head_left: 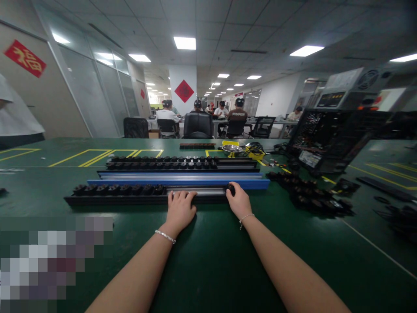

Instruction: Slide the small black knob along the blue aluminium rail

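A long black channel rail (114,200) lies across the green table in front of me, with a row of black toothed parts (120,190) in its left half and bare silvery metal further right. My left hand (181,208) grips the rail's near wall around the middle, fingers hooked over the edge. At the rail's right end, my right hand (239,200) pinches a small black part (231,189); the fingers cover much of it. I cannot tell whether that part touches the rail. Just behind lies a blue channel rail (146,181).
Further back is another black rail (163,164) filled with dark and silvery parts. Right of the rails lies a heap of black parts (321,198). A metal bowl (232,148) and an opened computer case (329,139) stand behind. A person's white sleeve (16,108) shows far left.
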Available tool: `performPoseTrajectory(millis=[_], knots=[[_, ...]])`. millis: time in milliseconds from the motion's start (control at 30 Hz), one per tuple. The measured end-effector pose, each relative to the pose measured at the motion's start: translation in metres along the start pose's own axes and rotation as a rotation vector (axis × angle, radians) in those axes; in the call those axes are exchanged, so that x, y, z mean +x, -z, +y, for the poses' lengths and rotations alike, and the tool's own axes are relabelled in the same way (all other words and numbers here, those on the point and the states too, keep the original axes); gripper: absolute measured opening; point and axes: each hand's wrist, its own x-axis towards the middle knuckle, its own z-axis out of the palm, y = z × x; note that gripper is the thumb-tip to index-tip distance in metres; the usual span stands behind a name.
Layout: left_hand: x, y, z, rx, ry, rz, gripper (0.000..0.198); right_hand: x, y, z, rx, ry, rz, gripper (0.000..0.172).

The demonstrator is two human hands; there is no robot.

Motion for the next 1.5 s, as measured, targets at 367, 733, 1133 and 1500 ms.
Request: performPoseTrajectory(millis=[367,733,1133,1500], knots=[[0.000,-0.002,-0.002,-0.004,-0.015,0.024,0.043,0.008,0.021,0.012,-0.143,-0.221,0.077,0.035],[0.000,-0.005,-0.004,-0.004,-0.030,0.039,0.043,0.027,0.086,0.093,-0.405,-0.480,0.342,0.044],[0.000,-0.003,-0.004,-0.013,-0.023,0.035,0.043,0.020,0.087,0.108,-0.438,-0.652,0.346,0.044],[0.000,-0.005,-0.004,-0.043,-0.023,0.058,0.042,0.027,0.088,0.105,-0.401,-0.676,0.132,0.043]])
